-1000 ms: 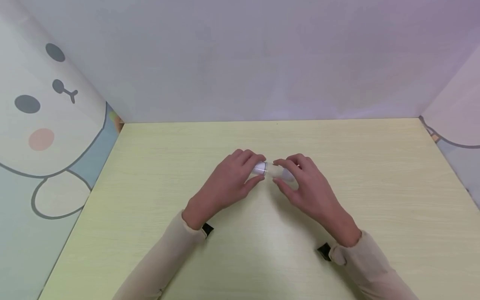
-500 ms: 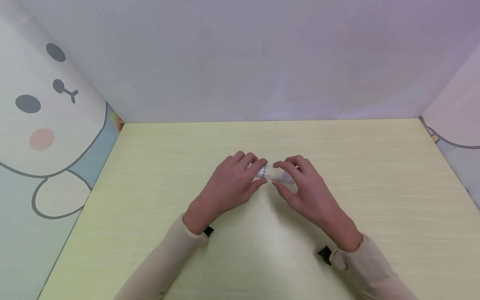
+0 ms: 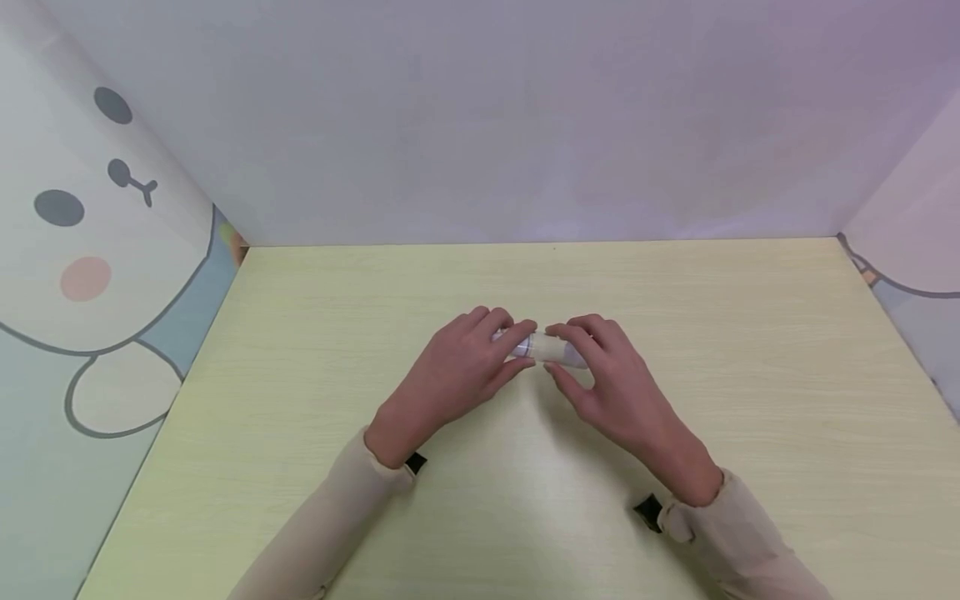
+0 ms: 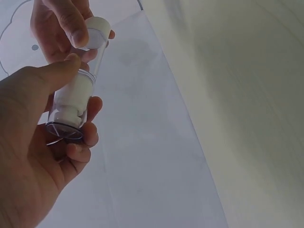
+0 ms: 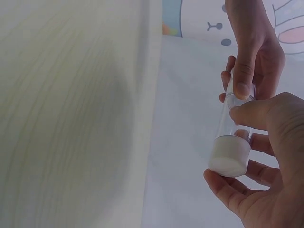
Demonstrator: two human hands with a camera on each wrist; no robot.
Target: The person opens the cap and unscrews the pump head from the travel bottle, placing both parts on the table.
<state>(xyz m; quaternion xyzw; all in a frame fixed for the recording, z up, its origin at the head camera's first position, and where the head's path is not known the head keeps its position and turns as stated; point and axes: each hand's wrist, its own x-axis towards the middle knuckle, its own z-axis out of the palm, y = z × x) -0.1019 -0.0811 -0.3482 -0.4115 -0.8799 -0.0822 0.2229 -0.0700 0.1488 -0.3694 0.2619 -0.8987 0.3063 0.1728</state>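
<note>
A slim clear pump bottle is held lengthwise between both hands, above the table. My left hand grips its left end, a clear cap with a white pump head inside, thumb on one side and fingers curled round the other. My right hand holds the right end, where the clear body ends in a white base. In the right wrist view its thumb presses on the clear wall and the fingers support the other side. Dark rings mark the join in the left wrist view.
Below the hands is a pale wood-grain table. A plain light wall rises behind its far edge. At the left stands a panel with a cartoon face, and another printed panel is at the right.
Both hands and the bottle have shifted slightly towards the person. The left fingers have moved a little along the cap, and the bottle remains between the hands.
</note>
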